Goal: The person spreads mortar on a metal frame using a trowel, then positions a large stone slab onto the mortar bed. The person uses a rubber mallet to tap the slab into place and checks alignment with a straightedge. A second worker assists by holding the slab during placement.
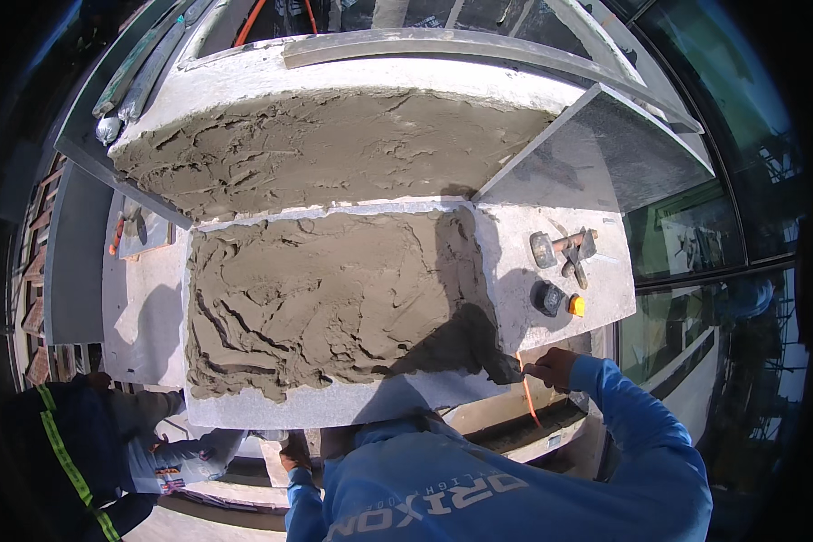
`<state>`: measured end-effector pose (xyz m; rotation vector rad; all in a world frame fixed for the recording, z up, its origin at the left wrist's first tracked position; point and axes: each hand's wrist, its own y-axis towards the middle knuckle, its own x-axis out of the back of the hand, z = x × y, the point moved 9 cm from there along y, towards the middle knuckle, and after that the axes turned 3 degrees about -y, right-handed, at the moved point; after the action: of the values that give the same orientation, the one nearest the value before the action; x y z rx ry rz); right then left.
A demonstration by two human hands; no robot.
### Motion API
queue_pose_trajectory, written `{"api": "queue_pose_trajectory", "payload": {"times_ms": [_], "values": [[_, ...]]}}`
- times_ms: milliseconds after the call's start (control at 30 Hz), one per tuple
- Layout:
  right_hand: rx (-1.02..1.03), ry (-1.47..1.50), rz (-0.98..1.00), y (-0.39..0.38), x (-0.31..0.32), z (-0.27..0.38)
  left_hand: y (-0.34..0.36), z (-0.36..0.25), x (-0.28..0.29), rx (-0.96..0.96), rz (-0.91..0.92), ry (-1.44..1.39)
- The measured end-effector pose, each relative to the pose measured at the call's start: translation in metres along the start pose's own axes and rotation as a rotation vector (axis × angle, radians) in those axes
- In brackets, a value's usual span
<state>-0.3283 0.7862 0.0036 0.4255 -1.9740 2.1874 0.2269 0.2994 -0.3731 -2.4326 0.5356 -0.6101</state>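
Note:
My right hand is closed round the handle of a trowel, whose blade is coated with wet mortar. The blade is at the near right corner of a grey stone slab. Thick mortar with ridges and furrows covers most of that slab, leaving a bare strip along the near edge. Below this edge, close to my body, is my left hand; its fingers are too hidden to read. My shadow falls over the right part of the mortar.
Another mortar layer lies beyond. A grey slab stands upright at right, near a hammer, a black tool and a yellow tape measure. A co-worker is at left, below an orange-handled tool.

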Motion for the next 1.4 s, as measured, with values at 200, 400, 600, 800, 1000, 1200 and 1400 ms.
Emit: {"api": "queue_pose_trajectory", "payload": {"times_ms": [200, 400, 600, 800, 1000, 1200, 1400], "values": [[0.603, -0.263, -0.51, 0.007, 0.111, 0.131, -0.019, -0.059, -0.029, -0.335, 0.171, 0.694], [0.36, -0.072, -0.313, 0.183, 0.192, 0.205, 0.007, -0.135, 0.03, -0.453, -0.146, 0.51], [0.472, -0.364, 0.093, 0.14, 0.088, 0.199, -0.033, -0.139, 0.015, -0.202, -0.1, 0.324], [0.551, -0.63, -0.145, 0.07, 0.059, 0.106, -0.06, -0.038, 0.0, -0.21, 0.07, 0.617], [0.358, -0.153, -0.242, 0.061, 0.005, -0.012, -0.048, -0.021, 0.012, -0.31, 0.04, 0.802], [0.135, -0.383, -0.458, -0.054, 0.059, 0.084, -0.01, -0.079, 0.033, -0.219, -0.009, 0.805], [0.715, 0.315, -0.668, -0.026, 0.01, 0.294, 0.097, -0.083, 0.067, -0.394, -0.023, 0.757]]}}
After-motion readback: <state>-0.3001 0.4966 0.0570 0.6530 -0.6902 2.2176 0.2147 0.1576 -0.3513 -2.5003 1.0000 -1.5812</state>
